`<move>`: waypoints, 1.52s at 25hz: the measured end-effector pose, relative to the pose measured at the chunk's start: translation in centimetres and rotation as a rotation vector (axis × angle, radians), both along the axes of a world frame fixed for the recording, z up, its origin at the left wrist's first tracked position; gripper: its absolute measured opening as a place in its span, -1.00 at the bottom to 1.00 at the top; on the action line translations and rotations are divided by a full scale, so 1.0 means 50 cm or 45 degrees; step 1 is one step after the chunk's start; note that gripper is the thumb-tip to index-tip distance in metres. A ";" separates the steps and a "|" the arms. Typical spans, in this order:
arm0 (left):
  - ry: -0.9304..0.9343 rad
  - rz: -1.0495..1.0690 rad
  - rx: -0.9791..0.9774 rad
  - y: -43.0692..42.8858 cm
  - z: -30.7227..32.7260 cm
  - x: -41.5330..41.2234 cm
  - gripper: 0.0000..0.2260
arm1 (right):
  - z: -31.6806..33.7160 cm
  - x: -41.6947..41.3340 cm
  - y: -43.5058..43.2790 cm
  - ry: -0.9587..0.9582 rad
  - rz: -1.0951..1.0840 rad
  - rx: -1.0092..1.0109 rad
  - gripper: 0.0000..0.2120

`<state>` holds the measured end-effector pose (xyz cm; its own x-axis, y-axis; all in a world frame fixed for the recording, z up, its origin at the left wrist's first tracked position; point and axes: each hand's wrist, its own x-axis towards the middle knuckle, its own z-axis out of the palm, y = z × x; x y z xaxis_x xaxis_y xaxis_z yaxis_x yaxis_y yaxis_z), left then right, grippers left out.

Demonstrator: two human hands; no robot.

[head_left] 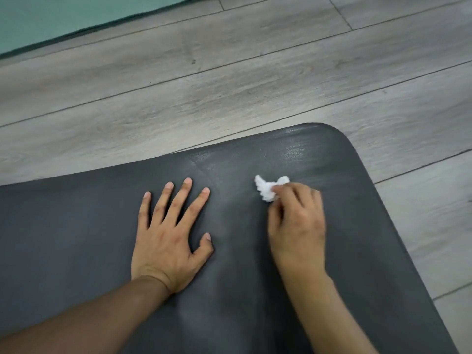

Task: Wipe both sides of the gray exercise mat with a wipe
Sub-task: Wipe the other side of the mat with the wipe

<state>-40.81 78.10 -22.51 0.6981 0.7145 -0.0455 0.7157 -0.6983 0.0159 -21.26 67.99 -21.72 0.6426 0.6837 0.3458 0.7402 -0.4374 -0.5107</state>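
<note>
- Gray exercise mat (76, 238): lies flat on the floor (229, 85) and fills the lower half of the head view. Its far edge runs from the left border up to a rounded corner (339, 135) at upper right. Its right edge slants down toward the bottom right of the frame.
- Mat surface: dark and matt on the left. Paler, glossy streaks (293, 150) show near the rounded corner and in a faint band running down between the two hands.
- Left hand (168, 236): lies palm down on the mat, left of centre, holding nothing. Its fingers (178, 200) are straight and spread wide, with the thumb set out to the side. Palm and fingertips touch the mat.
- Right hand (298, 226): rests on the mat to the right of the left hand, apart from it. Its fingers (283, 194) are curled and, with the thumb, pinch the wipe. The hand is slightly blurred.
- Wipe (265, 190): a small, white, crumpled wad that sticks out beyond the right fingertips. It touches the mat between the hands and the far edge, short of the glossy patch by the corner.
- Forearms: both bare. The left forearm (89, 315) crosses the mat from the lower left; the right forearm (337, 315) enters from the bottom edge.
- Floor: gray wood-look planks with dark seams, seen beyond the mat's far edge and along its right edge.
- Teal covering (63, 14): a flat blue-green sheet on the floor in the upper left corner, well apart from the mat. What it is cannot be told.
</note>
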 end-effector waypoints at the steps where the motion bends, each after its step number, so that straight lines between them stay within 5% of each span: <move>1: -0.004 -0.002 0.005 0.000 -0.001 0.000 -0.33 | -0.002 -0.057 0.007 -0.030 0.222 -0.004 -0.81; 4: -0.040 0.002 0.020 -0.003 -0.003 -0.001 -0.34 | -0.007 -0.043 -0.011 -0.136 0.396 -0.072 -0.84; 8: -0.072 0.004 0.043 -0.002 -0.007 0.001 -0.34 | -0.012 0.180 -0.087 -0.096 -0.390 -0.114 -0.77; 10: -0.081 0.017 0.053 -0.004 -0.012 0.000 -0.35 | -0.016 0.159 -0.081 -0.057 -0.520 -0.068 -0.77; 16: -0.091 0.016 0.033 0.001 -0.013 -0.002 -0.34 | -0.019 -0.100 -0.133 -0.070 0.309 -0.128 -0.66; 29: -0.142 -0.042 0.187 -0.052 -0.006 0.009 -0.56 | -0.032 -0.073 -0.171 -0.175 0.212 -0.162 -0.68; 33: -0.228 0.175 -0.060 -0.171 0.003 0.007 -0.44 | -0.031 -0.070 -0.172 -0.198 0.204 -0.122 -0.67; 38: -0.269 0.204 -0.047 -0.200 -0.009 0.009 -0.30 | -0.035 -0.073 -0.163 -0.185 0.200 -0.061 -0.68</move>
<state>-40.38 68.10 -22.98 0.5733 0.8171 0.0611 0.7949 -0.5727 0.2003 -24.90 59.85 -23.47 0.4725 0.7893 0.3921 0.8656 -0.3319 -0.3750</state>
